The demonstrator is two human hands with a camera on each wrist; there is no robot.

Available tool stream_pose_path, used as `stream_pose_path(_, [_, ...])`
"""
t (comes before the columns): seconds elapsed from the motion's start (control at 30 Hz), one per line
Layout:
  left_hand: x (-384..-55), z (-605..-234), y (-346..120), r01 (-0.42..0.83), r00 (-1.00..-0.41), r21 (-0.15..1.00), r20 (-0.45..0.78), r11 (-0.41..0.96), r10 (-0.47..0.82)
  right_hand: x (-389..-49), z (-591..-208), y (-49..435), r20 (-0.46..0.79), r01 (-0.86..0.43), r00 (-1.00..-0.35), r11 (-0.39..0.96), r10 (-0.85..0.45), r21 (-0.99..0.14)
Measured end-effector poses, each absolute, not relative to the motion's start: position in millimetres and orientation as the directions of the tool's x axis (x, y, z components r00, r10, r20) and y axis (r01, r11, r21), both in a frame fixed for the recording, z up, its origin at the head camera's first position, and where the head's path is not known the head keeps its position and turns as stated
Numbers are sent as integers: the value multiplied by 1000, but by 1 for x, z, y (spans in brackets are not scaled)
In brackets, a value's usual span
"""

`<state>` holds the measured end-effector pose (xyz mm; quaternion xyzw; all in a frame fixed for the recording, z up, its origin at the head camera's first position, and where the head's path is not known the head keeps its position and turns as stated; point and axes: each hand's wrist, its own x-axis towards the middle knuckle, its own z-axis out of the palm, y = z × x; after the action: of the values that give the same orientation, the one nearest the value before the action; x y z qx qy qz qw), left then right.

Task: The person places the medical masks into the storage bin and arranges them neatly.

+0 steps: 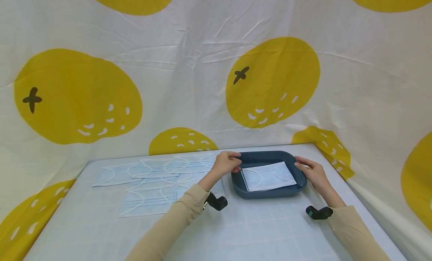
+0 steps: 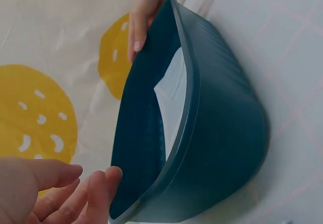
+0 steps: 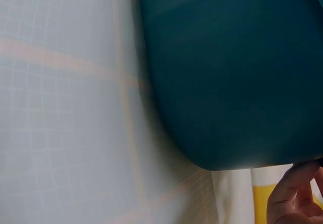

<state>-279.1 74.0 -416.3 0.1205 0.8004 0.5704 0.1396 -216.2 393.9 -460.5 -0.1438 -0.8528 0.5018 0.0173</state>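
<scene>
A dark blue tray (image 1: pixel 268 194) with rounded corners stands on the table, toward its back right. Inside it lies a small stack of pale blue face masks (image 1: pixel 268 177) with white ear loops. At the tray's left end is my left hand (image 1: pixel 225 166); in the left wrist view its thumb (image 2: pixel 65 172) stays apart from the fingers, and one fingertip (image 2: pixel 114 175) is right at the rim. My right hand (image 1: pixel 314 174) holds the tray's right end by the rim, its bent fingers (image 3: pixel 298 188) at the edge in the right wrist view.
More face masks (image 1: pixel 148 201) lie flat and overlapping on the table (image 1: pixel 263 231), left of the tray and partly behind my left forearm. A white curtain (image 1: pixel 189 84) with yellow fruit shapes hangs behind the table and along its sides.
</scene>
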Motion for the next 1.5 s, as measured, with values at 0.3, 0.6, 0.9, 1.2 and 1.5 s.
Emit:
stream_pose_path(0.3, [-281,-409,37,32,-944,957,-65,287,324,-217,-460,396,-85,198,-965,474,248,-858])
stream_pose_path(0.6, [-279,-408,-6,40,-958,950,-52,310,283,-216,-460,395,-85,196,-966,479,242,-856])
stream_pose_path(0.9, [-276,-415,-54,5,-972,947,-71,321,225,-216,-460,394,-88,195,-967,479,238,-856])
stream_pose_path(1.2, [-270,-440,-105,12,-987,938,-45,348,155,-212,-460,399,-100,217,-963,494,251,-842])
stream_pose_path(1.5, [-255,-451,-166,0,-996,921,-33,389,80,-215,-460,396,-111,219,-964,489,241,-844])
